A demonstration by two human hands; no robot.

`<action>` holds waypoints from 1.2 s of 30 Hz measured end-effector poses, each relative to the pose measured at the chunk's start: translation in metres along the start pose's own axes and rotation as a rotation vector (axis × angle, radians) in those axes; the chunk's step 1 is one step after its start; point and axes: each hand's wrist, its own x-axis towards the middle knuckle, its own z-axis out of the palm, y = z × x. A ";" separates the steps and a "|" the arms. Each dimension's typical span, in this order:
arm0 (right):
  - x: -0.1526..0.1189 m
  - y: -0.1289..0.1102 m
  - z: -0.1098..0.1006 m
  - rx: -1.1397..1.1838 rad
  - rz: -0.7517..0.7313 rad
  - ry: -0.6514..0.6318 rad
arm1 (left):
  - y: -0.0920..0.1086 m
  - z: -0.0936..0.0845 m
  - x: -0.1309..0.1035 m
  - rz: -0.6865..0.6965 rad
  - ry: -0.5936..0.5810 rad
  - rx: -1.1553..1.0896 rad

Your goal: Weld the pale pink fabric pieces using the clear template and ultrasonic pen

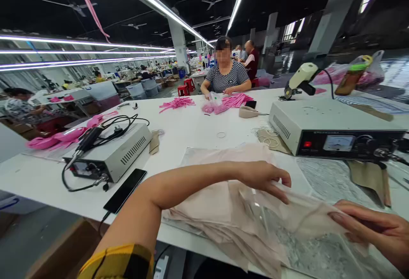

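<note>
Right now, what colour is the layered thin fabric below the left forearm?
The layered fabric is pale pinkish beige, clearest in the head view.

no legible text; lettering [326,133] on black front panel [350,146] of grey machine [335,117] too small, blurred

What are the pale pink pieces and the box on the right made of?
Pale pink pieces: probably thin, matte fabric, judging by soft, overlapping folds. Box on the right: likely painted metal, smooth off-white casing with slotted vents, though plastic is possible.

Pale pink fabric [204,204], yellow-and-black checked sleeve [118,263], white table [182,132]
</note>
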 end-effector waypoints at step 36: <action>0.204 0.063 0.125 -0.624 -0.060 -0.567 | -0.139 0.005 -0.049 -0.687 0.524 0.266</action>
